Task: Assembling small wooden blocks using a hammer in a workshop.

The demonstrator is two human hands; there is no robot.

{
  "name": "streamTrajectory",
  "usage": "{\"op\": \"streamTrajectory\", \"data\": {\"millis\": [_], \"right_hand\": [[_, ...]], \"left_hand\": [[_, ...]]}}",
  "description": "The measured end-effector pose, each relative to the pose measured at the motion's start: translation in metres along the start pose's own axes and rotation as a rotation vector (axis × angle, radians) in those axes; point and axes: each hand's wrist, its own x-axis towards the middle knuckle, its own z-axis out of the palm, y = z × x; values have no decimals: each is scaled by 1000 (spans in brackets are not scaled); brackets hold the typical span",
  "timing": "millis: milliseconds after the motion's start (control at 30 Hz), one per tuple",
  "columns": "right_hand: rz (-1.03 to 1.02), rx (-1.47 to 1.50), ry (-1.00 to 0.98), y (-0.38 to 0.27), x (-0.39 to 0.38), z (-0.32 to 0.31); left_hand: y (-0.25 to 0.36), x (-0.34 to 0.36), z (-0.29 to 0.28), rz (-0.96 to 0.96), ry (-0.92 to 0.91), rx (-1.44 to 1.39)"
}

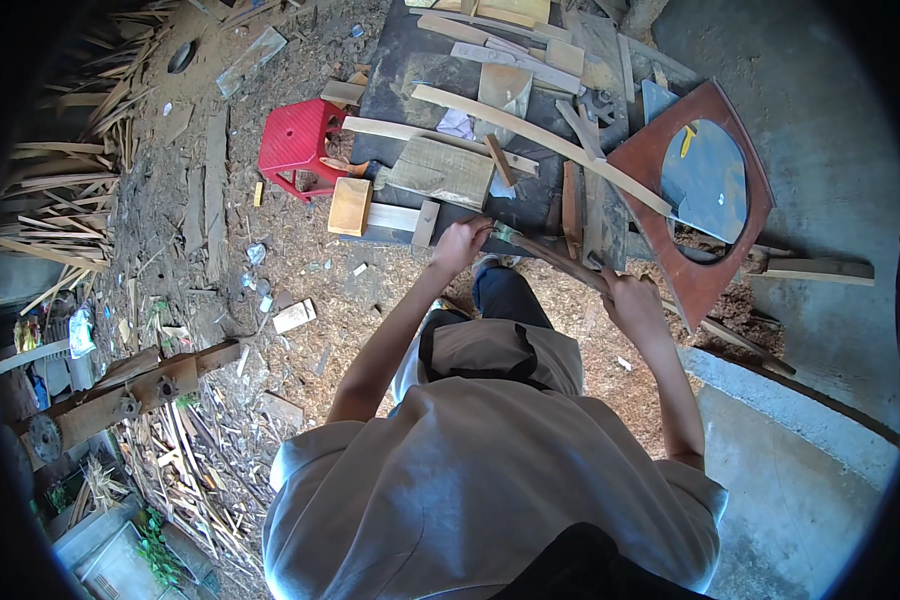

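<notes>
In front of my body I hold a long, narrow brown wooden bar slantwise, its right end lower in the picture. My left hand is closed at its left end, beside a small greenish piece. My right hand is wrapped round the other end; a short dark part sticks up beside it. What the bar belongs to is too small to make out. Just beyond my hands is the dark worktable, bearing a thick grey wood block, a yellowish block and a long curved wooden strip.
A red plastic stool stands left of the table. On the right leans a reddish-brown board with a large oval hole. Wood shavings cover the ground. Scrap sticks lie at the left, near a beam with metal gears.
</notes>
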Motion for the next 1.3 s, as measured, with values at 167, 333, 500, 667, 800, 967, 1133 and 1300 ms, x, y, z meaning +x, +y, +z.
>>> {"op": "streamTrajectory", "data": {"millis": [167, 333, 500, 667, 800, 967, 1133, 1300], "right_hand": [[92, 29, -129, 15, -8, 21], [165, 47, -215, 18, -12, 41], [259, 59, -180, 19, -22, 67], [339, 131, -191, 18, -35, 90], [373, 171, -170, 15, -47, 104], [404, 162, -72, -1, -55, 120], [521, 219, -96, -17, -58, 122], [550, 244, -99, -27, -61, 124]], "left_hand": [[10, 4, 1, -183, -81, -192], [-4, 2, 23, -131, 13, -195], [7, 9, 24, -84, -5, -212], [14, 19, 26, -110, -48, -216], [20, 21, 42, -162, -12, -95], [22, 33, 56, -171, 10, 13], [30, 43, 59, -160, -10, 70], [31, 42, 56, -127, 12, 74]]}}
